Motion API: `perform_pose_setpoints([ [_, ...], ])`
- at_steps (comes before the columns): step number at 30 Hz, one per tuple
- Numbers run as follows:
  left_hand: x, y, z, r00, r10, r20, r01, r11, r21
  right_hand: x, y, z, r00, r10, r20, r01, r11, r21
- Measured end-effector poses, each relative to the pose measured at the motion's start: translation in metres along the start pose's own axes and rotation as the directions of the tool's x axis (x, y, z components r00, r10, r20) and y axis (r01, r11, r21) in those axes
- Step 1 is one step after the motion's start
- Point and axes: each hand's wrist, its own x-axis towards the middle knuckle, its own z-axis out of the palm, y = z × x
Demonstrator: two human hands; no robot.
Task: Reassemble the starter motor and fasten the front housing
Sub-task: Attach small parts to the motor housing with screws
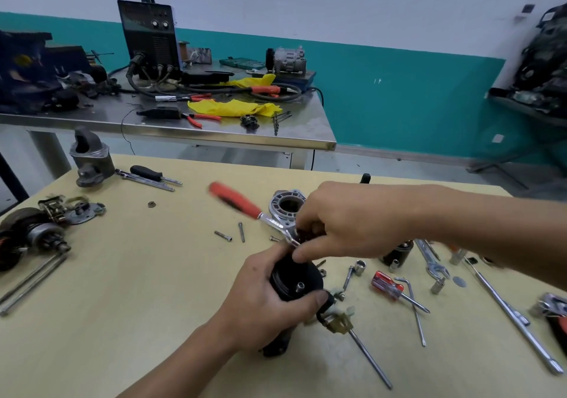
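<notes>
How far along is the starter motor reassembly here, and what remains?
Done: little visibly finished. In hand: the left hand grips the black motor body while the right hand works a red-handled tool at its top end. Left: the aluminium front housing lies unfitted on the table behind the hands, with loose bolts beside it, so fitting and fastening remain.

No legible text, label or number on anything here.

Bright even indoor light, soft shadows, bowed edges, motion blur on red-handled tool (236, 201)
</notes>
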Motion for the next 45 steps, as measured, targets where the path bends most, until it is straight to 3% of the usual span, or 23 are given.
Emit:
perform_pose_setpoints([
  [4, 0.002, 0.002, -0.001, 1.000, -0.013, 0.008, 0.013, 1.000, 0.005, -0.002, -0.004, -0.009, 0.993, -0.110, 0.030, 0.114, 0.945, -0.305],
  [6, 0.000, 0.002, 0.000, 1.000, -0.028, 0.011, 0.028, 1.000, 0.011, 0.001, -0.005, -0.006, 0.993, -0.114, -0.034, 0.096, 0.937, -0.335],
  [8, -0.002, 0.001, 0.001, 1.000, -0.019, 0.002, 0.019, 1.000, -0.005, 0.007, -0.006, 0.000, 0.997, -0.040, -0.060, 0.024, 0.969, -0.245],
  [10, -0.001, 0.000, 0.001, 1.000, -0.001, 0.007, 0.001, 1.000, -0.004, 0.015, -0.002, 0.007, 0.994, 0.110, -0.015, -0.110, 0.994, 0.030],
  [12, 0.000, -0.001, 0.000, 1.000, -0.001, 0.011, 0.001, 1.000, -0.021, 0.019, 0.003, 0.008, 0.976, 0.215, 0.041, -0.217, 0.937, 0.272],
  [13, 0.001, -0.001, 0.000, 1.000, 0.002, 0.016, -0.002, 1.000, -0.020, 0.018, 0.007, 0.008, 0.980, 0.191, 0.051, -0.198, 0.937, 0.290],
  [16, 0.000, -0.001, -0.001, 0.999, -0.002, 0.034, 0.002, 1.000, -0.005, 0.008, 0.007, 0.001, 0.999, -0.035, 0.027, 0.035, 0.999, 0.010],
  [18, 0.000, 0.000, -0.002, 0.999, -0.019, 0.050, 0.020, 1.000, -0.011, 0.002, 0.000, -0.006, 0.987, -0.160, 0.024, 0.161, 0.957, -0.241],
  [21, -0.001, -0.001, -0.002, 0.997, -0.045, 0.063, 0.046, 0.999, -0.018, 0.005, -0.005, -0.010, 0.985, -0.171, -0.008, 0.157, 0.919, -0.362],
  [24, -0.001, -0.001, -0.001, 1.000, -0.015, 0.027, 0.016, 1.000, -0.005, 0.019, -0.004, -0.003, 0.995, 0.092, 0.029, -0.091, 0.995, -0.031],
  [26, 0.001, -0.001, -0.001, 0.999, 0.019, 0.033, -0.019, 1.000, 0.002, 0.025, 0.002, 0.000, 0.953, 0.275, 0.129, -0.299, 0.925, 0.235],
  [27, 0.001, -0.002, -0.002, 0.999, 0.026, 0.040, -0.026, 1.000, -0.003, 0.025, 0.006, 0.002, 0.945, 0.290, 0.150, -0.322, 0.904, 0.283],
  [30, 0.001, -0.003, -0.004, 0.997, 0.018, 0.079, -0.016, 1.000, -0.025, 0.017, 0.012, 0.000, 0.997, 0.048, 0.053, -0.053, 0.995, 0.085],
  [33, 0.004, 0.000, -0.006, 0.996, 0.008, 0.091, -0.005, 0.999, -0.036, 0.010, 0.006, -0.009, 0.982, -0.184, 0.035, 0.187, 0.958, -0.218],
  [35, 0.005, -0.002, -0.006, 0.996, -0.018, 0.089, 0.020, 1.000, -0.023, 0.012, 0.004, -0.011, 0.978, -0.206, 0.046, 0.211, 0.942, -0.262],
  [37, 0.002, -0.004, -0.006, 0.996, -0.037, 0.087, 0.037, 0.999, -0.001, 0.015, 0.003, -0.007, 0.988, -0.152, -0.012, 0.148, 0.971, -0.186],
  [41, 0.002, -0.007, -0.005, 0.997, -0.024, 0.072, 0.026, 0.999, -0.021, 0.018, 0.005, 0.008, 0.985, 0.162, -0.052, -0.157, 0.982, 0.102],
  [43, 0.004, -0.008, -0.007, 0.996, -0.033, 0.083, 0.036, 0.998, -0.041, 0.015, 0.007, 0.009, 0.986, 0.058, -0.155, -0.064, 0.997, -0.036],
  [45, 0.005, -0.008, -0.008, 0.993, -0.032, 0.117, 0.039, 0.998, -0.053, 0.008, 0.007, 0.001, 0.924, -0.275, -0.266, 0.199, 0.940, -0.278],
])
